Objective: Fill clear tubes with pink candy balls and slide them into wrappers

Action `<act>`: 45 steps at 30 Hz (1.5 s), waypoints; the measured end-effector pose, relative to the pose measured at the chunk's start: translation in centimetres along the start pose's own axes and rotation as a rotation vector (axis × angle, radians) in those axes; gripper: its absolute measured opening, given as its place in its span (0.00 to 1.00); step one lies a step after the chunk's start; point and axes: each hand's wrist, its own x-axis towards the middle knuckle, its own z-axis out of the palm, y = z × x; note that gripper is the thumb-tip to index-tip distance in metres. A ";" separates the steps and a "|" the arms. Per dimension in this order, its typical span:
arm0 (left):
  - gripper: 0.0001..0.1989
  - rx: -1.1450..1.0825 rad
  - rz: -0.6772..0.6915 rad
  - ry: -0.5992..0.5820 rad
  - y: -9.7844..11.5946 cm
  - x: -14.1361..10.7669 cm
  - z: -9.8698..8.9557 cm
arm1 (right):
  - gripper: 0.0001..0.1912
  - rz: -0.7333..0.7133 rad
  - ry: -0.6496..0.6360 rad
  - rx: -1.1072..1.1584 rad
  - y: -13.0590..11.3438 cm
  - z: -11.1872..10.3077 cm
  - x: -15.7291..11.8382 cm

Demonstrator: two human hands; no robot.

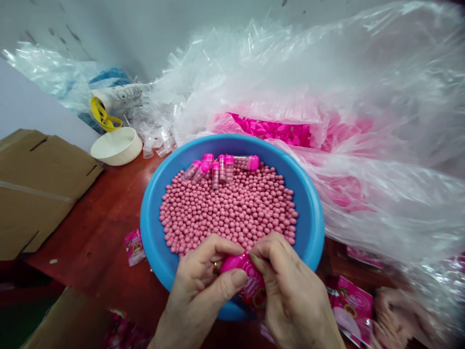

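Observation:
Both hands meet over the near rim of a blue basin [317,218]. A small printed pink packet [253,283] is pinched between them. My left hand [203,286] is closed on the packet's left side, its thumb across a smooth, bright pink part. My right hand [286,286] grips the upper right edge between thumb and fingers. Whether the smooth pink part belongs to the packet or is a separate piece, I cannot tell. Many round pink candy-like balls [225,208] fill the basin. Several clear tubes with pink caps [229,168], balls inside them, lie on top at the far side.
Behind are clear plastic bags [381,82], one with bright pink pieces [276,131]. At left stand a white bowl [119,148], yellow tape [103,115] and a cardboard box [43,184]. Printed packets [352,308] lie at right. A blurred shape beside them may be another person's hand.

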 end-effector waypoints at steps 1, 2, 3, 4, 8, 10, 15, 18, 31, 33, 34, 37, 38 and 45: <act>0.05 -0.035 -0.002 0.010 -0.1 0.0 0.0 | 0.09 -0.007 -0.007 0.007 0.1 -0.2 0.1; 0.05 -0.072 0.001 0.026 -0.1 0.1 0.0 | 0.09 -0.005 0.003 0.017 0.2 -0.3 0.1; 0.05 -0.108 0.010 0.046 -0.3 0.1 0.1 | 0.10 0.001 0.019 0.030 0.2 -0.5 0.0; 0.05 -0.136 0.027 0.065 -0.4 0.0 0.1 | 0.09 0.009 0.038 0.042 0.2 -0.6 0.0; 0.06 -0.113 0.150 0.124 -1.1 -0.3 0.0 | 0.07 0.013 0.051 0.056 0.2 -0.6 -0.6; 0.08 -0.030 0.236 0.182 -1.4 -0.6 0.1 | 0.09 -0.006 0.051 0.110 0.1 -0.4 -0.8; 0.14 0.118 0.464 0.193 -1.6 -0.9 0.6 | 0.13 0.093 0.098 0.274 -0.5 0.0 -1.0; 0.15 0.176 0.528 0.148 -1.6 -0.8 0.5 | 0.12 0.175 0.117 0.370 -0.8 -0.1 -0.7; 0.12 0.367 0.373 0.088 -1.1 -0.4 0.2 | 0.10 0.158 0.133 0.139 -0.1 0.2 0.2; 0.12 0.336 0.335 0.059 -1.1 -0.4 0.4 | 0.10 0.109 0.123 0.094 0.1 0.1 0.5; 0.11 0.324 0.317 0.077 -1.2 -0.4 0.5 | 0.10 0.084 0.113 0.087 0.2 0.0 0.7; 0.13 0.271 0.275 0.176 -1.2 -0.4 0.6 | 0.09 0.043 0.074 0.133 0.3 -0.2 0.7; 0.14 0.241 0.256 0.183 -1.2 -0.3 0.6 | 0.08 0.044 0.073 0.146 0.4 -0.3 0.5; 0.16 0.024 0.179 0.131 -0.9 -0.3 1.0 | 0.07 0.003 0.065 0.085 1.2 -1.2 0.0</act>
